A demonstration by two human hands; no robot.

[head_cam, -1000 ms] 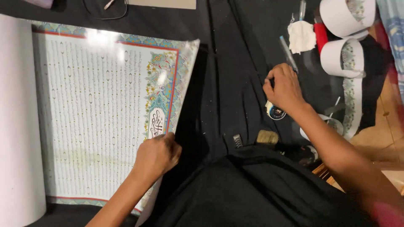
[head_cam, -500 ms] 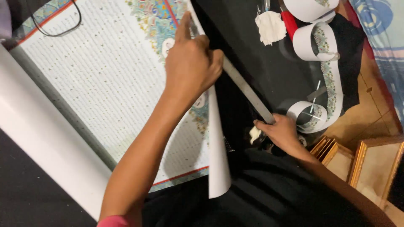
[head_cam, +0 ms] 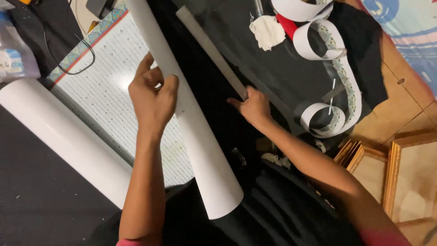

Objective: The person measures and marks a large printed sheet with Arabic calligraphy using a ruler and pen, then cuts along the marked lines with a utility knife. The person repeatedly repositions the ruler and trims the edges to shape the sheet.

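A large printed sheet [head_cam: 114, 100] with fine rows of text and an ornate coloured border lies on a black surface. Its right side is curled into a white roll [head_cam: 200, 146] that runs from the top of the view down toward me. My left hand [head_cam: 152, 98] grips that roll near its upper part. My right hand [head_cam: 252, 107] holds the near end of a long grey metal ruler [head_cam: 211, 50], which lies diagonally on the black surface just right of the roll.
A second white roll [head_cam: 63, 136] forms the sheet's left edge. A black cable [head_cam: 75, 59] loops over the sheet's top corner. Curled border-print paper strips [head_cam: 337, 77] and a crumpled white cloth [head_cam: 267, 31] lie at right. Gilded picture frames [head_cam: 391, 173] rest on the tan floor.
My left hand has rolled the sheet's right edge up into a tight tube. My right hand left the small items near me and took hold of the ruler, now further up the table.
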